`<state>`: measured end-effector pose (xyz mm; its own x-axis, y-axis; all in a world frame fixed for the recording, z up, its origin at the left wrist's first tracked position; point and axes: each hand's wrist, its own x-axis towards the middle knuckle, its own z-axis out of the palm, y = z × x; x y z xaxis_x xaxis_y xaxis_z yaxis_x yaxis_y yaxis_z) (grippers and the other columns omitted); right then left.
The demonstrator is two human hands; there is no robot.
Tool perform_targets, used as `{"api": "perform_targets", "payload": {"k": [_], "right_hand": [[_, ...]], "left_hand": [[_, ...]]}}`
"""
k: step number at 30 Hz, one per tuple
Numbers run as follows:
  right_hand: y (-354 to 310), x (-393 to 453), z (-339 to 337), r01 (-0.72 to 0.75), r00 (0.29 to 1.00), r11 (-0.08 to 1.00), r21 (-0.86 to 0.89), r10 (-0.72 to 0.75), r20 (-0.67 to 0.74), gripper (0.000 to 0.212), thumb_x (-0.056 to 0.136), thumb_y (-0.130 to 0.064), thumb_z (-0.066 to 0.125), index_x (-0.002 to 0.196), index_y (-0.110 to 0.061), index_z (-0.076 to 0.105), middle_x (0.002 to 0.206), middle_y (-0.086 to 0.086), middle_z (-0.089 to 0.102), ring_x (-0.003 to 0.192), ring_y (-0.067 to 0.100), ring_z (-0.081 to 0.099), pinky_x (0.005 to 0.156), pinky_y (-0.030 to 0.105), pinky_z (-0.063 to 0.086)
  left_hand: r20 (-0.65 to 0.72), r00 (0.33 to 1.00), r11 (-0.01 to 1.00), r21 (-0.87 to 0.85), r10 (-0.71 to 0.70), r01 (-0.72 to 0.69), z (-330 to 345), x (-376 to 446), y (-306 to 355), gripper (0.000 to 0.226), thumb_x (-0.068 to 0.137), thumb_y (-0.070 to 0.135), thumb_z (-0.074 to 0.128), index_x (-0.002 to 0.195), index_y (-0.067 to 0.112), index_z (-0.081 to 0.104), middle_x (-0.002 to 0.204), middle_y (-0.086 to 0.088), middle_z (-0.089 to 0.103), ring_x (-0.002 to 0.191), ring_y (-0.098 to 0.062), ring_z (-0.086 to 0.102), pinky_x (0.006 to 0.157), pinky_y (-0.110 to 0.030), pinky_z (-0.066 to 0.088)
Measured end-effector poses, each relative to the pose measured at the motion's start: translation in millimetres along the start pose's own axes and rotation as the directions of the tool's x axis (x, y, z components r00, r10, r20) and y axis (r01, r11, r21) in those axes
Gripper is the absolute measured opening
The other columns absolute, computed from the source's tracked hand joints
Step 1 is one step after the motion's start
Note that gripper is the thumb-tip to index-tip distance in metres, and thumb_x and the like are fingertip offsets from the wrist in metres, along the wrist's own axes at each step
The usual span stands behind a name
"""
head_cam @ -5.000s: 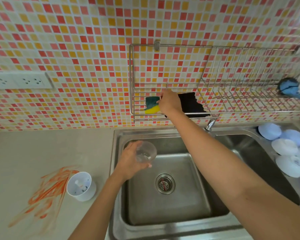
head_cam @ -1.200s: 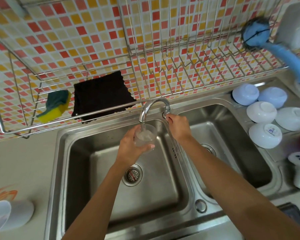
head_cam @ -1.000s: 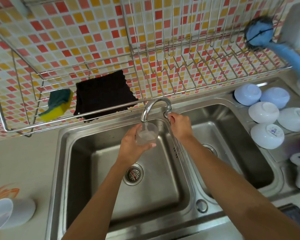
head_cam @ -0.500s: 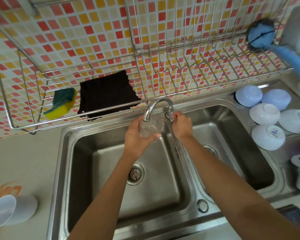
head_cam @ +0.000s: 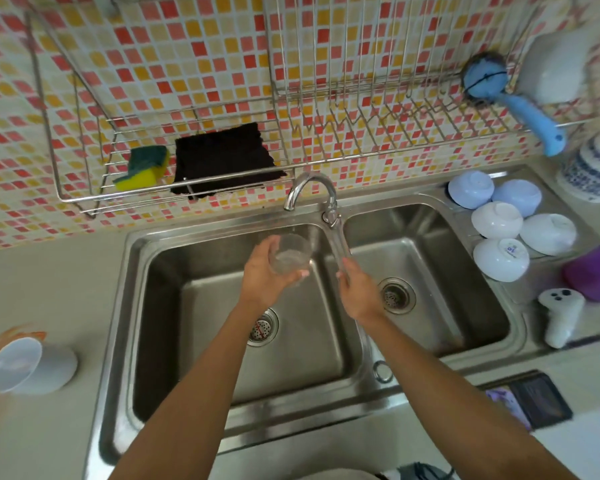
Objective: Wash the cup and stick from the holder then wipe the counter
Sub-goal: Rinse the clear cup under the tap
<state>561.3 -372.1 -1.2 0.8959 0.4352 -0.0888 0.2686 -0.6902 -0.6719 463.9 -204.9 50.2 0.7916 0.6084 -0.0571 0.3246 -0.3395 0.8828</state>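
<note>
1. Far left, counter (head_cam: 49, 289): white holder (head_cam: 28, 365) stands upright on orange streaks (head_cam: 21, 332) near the frame edge; whether the stick is inside can't be told.
2. Wall rack (head_cam: 63, 199), left end: green/yellow sponge (head_cam: 142, 168) beside a black cloth (head_cam: 222, 161), both on the wire shelf above the sink.
3. Left basin (head_cam: 174, 306) of the double sink: left hand (head_cam: 262, 277) grips a clear cup (head_cam: 289, 254) from the side, fingers & thumb curled round it, mouth facing up, some water in the bottom. Cup sits below & a bit in front of the faucet (head_cam: 309, 188) spout, held over the basin, well above the drain (head_cam: 262, 327).
4. Divider btwn basins: right hand (head_cam: 357, 289) hovers over it, fingers loosely extended toward the cup, holding nothing.
5. Right drainboard: five white/pale-blue bowls (head_cam: 499, 220) upside down, clustered; white bottle (head_cam: 560, 315) & purple item (head_cam: 593, 271) just beyond.
6. Rack, right end: blue-handled brush (head_cam: 513, 105) hangs tilted.
</note>
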Motion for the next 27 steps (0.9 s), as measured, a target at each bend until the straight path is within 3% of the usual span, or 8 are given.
{"api": "perform_targets", "payload": {"k": [2, 5, 9, 11, 17, 23, 27], "right_hand": [[4, -26, 13, 0.024, 0.999, 0.998, -0.052, -0.021, 0.050, 0.040, 0.098, -0.024, 0.049, 0.138, -0.019, 0.048, 0.116, 0.014, 0.067, 0.103, 0.034, 0.064, 0.085, 0.040, 0.050], [11, -61, 34, 0.070, 0.981, 0.988, -0.139, -0.043, 0.191, 0.044, 0.099, -0.031, 0.047, 0.142, -0.022, 0.042, 0.118, 0.012, 0.065, 0.105, 0.031, 0.063, 0.086, 0.041, 0.052], [18, -94, 59, 0.128, 0.940, 0.972, -0.197, -0.055, 0.338, 0.047, 0.100, -0.035, 0.044, 0.143, -0.020, 0.039, 0.137, 0.012, 0.051, 0.120, 0.028, 0.054, 0.099, 0.039, 0.046], [21, -108, 67, 0.137, 0.920, 0.966, -0.221, -0.041, 0.390, 0.048, 0.099, -0.032, 0.045, 0.144, -0.019, 0.038, 0.142, 0.010, 0.046, 0.123, 0.027, 0.052, 0.101, 0.036, 0.043], [25, -117, 79, 0.158, 0.905, 0.947, -0.280, -0.025, 0.425, 0.053, 0.098, -0.037, 0.043, 0.147, -0.019, 0.033, 0.148, 0.007, 0.041, 0.130, 0.025, 0.047, 0.104, 0.035, 0.041], [27, -116, 88, 0.247, 0.898, 0.916, -0.315, -0.094, 0.431, 0.046, 0.100, -0.036, 0.041, 0.139, -0.013, 0.044, 0.136, 0.010, 0.054, 0.127, 0.027, 0.047, 0.102, 0.035, 0.041], [24, -116, 90, 0.285, 0.888, 0.886, -0.366, -0.101, 0.449, 0.046, 0.100, -0.036, 0.038, 0.141, -0.013, 0.043, 0.134, 0.009, 0.056, 0.125, 0.028, 0.048, 0.101, 0.036, 0.041]], "left_hand": [[-0.003, 1.000, 1.000, 0.021, 0.007, -0.007, -2, -13, -10, 0.087, 0.058, 0.026, 0.092, 0.133, 0.018, 0.049, 0.126, 0.003, 0.055, 0.112, -0.011, 0.052, 0.098, -0.024, 0.043], [-0.029, 1.000, 0.999, 0.035, 0.005, -0.004, -9, -32, -28, 0.086, 0.058, 0.022, 0.092, 0.131, 0.016, 0.048, 0.125, 0.003, 0.051, 0.111, -0.009, 0.048, 0.098, -0.023, 0.040], [-0.083, 0.996, 0.997, 0.062, -0.040, 0.045, -20, -56, -59, 0.086, 0.058, 0.023, 0.092, 0.131, 0.018, 0.047, 0.127, 0.001, 0.050, 0.114, -0.013, 0.050, 0.103, -0.031, 0.041], [-0.109, 0.992, 0.993, 0.090, -0.063, 0.073, -24, -69, -71, 0.084, 0.059, 0.023, 0.091, 0.131, 0.017, 0.047, 0.125, 0.002, 0.050, 0.112, -0.014, 0.051, 0.096, -0.025, 0.040], [-0.091, 0.995, 0.977, 0.201, -0.049, 0.066, -33, -99, -97, 0.083, 0.061, 0.018, 0.089, 0.132, 0.018, 0.047, 0.130, 0.001, 0.047, 0.105, -0.002, 0.045, 0.088, -0.010, 0.032], [-0.054, 0.994, 0.964, 0.248, -0.091, 0.102, -37, -122, -117, 0.082, 0.061, 0.015, 0.088, 0.131, 0.020, 0.045, 0.130, -0.001, 0.051, 0.109, -0.021, 0.056, 0.090, -0.024, 0.043], [0.028, 0.994, 0.856, 0.511, -0.109, 0.079, -46, -127, -126, 0.081, 0.063, 0.031, 0.085, 0.134, 0.024, 0.046, 0.126, -0.005, 0.058, 0.112, -0.027, 0.054, 0.094, -0.036, 0.042]]}}
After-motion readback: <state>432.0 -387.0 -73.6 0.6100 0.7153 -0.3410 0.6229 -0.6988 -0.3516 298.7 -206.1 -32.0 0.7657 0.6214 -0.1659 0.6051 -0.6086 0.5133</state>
